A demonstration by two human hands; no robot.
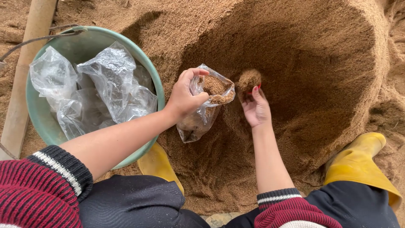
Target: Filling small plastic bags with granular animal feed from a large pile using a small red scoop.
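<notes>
Against the hollowed wall of the sawdust pile [295,63], the left hand [185,95] was clamped on the rim of a clear plastic bag [202,109] (mouth open, partly filled). Just beside it, the right hand [255,107] was cupped, fingers together, under a clump of sawdust [249,79]. Left of both, a green bucket [40,118] held crumpled clear bags [105,80]; yellow boots [358,162] flanked the open hollow.

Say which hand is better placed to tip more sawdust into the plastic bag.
Right hand: it cups a clump of sawdust right beside the bag mouth, which the left hand is busy holding open.
</notes>
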